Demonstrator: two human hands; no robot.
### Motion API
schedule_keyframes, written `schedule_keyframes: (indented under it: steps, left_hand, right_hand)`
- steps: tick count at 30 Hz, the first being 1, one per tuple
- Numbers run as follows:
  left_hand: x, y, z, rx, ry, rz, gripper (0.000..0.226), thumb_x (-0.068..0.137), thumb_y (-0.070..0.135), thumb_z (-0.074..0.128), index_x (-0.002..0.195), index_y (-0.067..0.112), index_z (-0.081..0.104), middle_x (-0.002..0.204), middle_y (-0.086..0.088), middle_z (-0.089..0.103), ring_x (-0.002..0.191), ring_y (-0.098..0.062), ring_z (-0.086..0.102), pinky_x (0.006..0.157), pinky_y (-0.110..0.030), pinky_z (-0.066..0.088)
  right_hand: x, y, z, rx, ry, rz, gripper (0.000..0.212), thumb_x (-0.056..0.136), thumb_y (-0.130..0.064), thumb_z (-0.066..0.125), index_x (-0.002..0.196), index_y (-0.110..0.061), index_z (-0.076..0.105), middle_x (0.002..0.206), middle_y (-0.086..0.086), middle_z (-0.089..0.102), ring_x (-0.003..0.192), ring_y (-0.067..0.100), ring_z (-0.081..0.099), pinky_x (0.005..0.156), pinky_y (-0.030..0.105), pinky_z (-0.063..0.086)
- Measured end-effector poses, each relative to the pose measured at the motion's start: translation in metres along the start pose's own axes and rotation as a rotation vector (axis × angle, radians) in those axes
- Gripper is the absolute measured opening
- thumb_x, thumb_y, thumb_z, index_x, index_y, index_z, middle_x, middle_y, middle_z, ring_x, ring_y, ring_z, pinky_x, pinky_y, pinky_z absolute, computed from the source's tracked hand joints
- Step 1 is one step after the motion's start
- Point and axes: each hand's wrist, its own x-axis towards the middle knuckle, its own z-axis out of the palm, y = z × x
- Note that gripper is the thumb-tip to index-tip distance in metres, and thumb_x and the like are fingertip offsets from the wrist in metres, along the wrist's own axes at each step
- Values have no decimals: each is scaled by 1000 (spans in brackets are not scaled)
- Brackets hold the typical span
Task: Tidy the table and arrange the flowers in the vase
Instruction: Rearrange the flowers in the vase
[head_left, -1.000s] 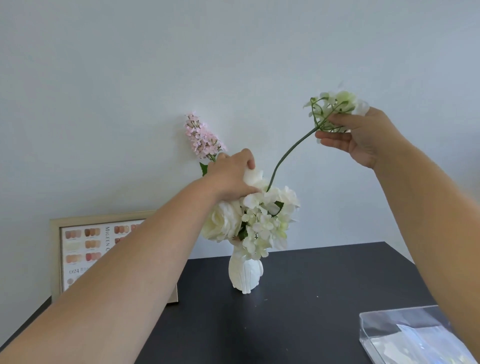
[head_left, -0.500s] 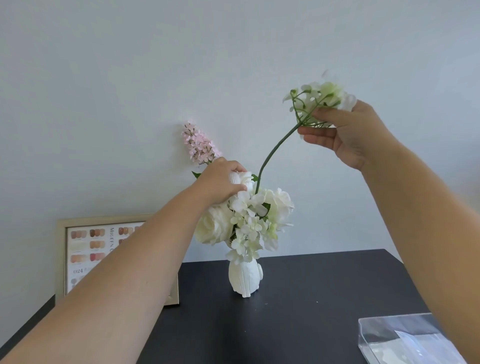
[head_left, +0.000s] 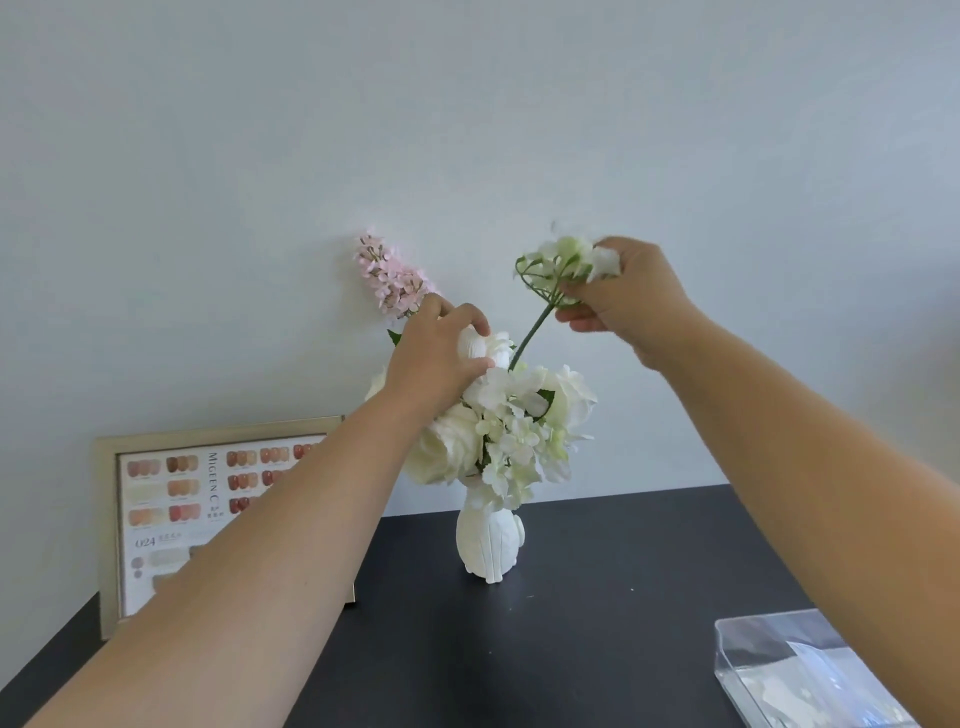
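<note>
Two hands work above the vase (head_left: 488, 545) mid-table: left hand (head_left: 434, 364) pinching a white bloom (head_left: 475, 345), right hand (head_left: 626, 296) pinching a sprig (head_left: 553, 262). Light, bendy stem; grip low, since the petals look likely to crush.

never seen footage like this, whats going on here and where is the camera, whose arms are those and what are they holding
There is no machine here. The camera sits on a person's head and looks forward and down, so the two bare arms reaching in are that person's own.

On the dark table stands a small white vase full of white flowers, with a pink flower spike rising behind them. The left hand grips a white bloom at the top of the bunch. The right hand pinches the head of a green-stemmed sprig, whose stem runs down into the bunch.

A framed colour chart leans against the wall on the left, and a clear plastic box lies at the lower right.
</note>
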Motion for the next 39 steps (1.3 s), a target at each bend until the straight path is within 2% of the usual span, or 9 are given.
schedule_keyframes:
  steps: [3,7,11,16,22,25,32,36,39]
  left_hand:
    - [-4,1,0,123,22,92,11,83,25,76,87,34,70,106,6,42,102,-19,38,78,-29,35]
    - [-8,1,-4,187,-94,30,33,86,16,64,76,48,61,132,9,47,117,-24,29,101,-35,24]
    - [-10,0,-5,296,-244,-60,37,89,30,55,62,55,52,148,12,25,128,-23,15,99,-35,15]
    - [-9,-4,0,307,-277,-49,26,89,38,47,95,54,67,148,11,24,130,-22,12,102,-37,14]
    - [-10,-11,-14,158,-210,-35,21,90,38,53,92,54,67,146,14,37,137,-15,16,110,-39,8]
    - [-14,-18,-26,77,-49,-32,20,91,37,58,104,45,71,141,13,45,134,-19,28,103,-36,16]
    - [-30,-35,-42,-326,-79,-212,40,91,33,61,129,39,51,135,7,39,126,-16,42,100,-29,31]
    - [-39,-40,-35,-337,-88,-304,48,88,31,66,132,39,48,133,9,47,112,-16,53,81,-27,44]
    - [-42,-37,-30,-395,-91,-320,37,88,27,68,123,35,58,119,11,59,102,-12,57,74,-22,46]
  right_hand:
    - [2,16,8,-33,61,21,11,86,-9,68,87,-18,62,91,13,72,68,23,74,70,42,62]
    - [7,23,5,-264,138,-28,13,83,-5,60,90,-15,65,83,11,72,73,26,74,67,47,59]
    - [2,23,9,-388,64,-71,17,80,-4,55,78,-19,64,74,11,72,63,21,71,49,26,53]
    - [-2,32,29,-502,-55,-116,15,73,1,57,80,-9,65,63,2,58,56,18,50,44,18,36]
    - [-7,46,47,-697,-247,-140,20,75,-1,55,68,-20,56,61,-2,53,60,20,48,49,25,38]
    - [-5,48,36,-755,-372,-72,22,81,-11,64,102,-18,64,90,1,59,85,23,53,68,29,44]
    - [-3,32,-15,-297,-554,116,36,82,-23,74,114,-39,67,114,-19,66,105,1,61,81,21,46]
    - [-7,44,-1,-370,-332,-46,16,85,-22,74,98,-30,78,54,-29,60,49,-11,51,50,3,36]
    - [-12,49,18,-420,-301,-86,12,82,-19,76,89,-28,80,52,-25,62,44,-9,50,44,3,34]
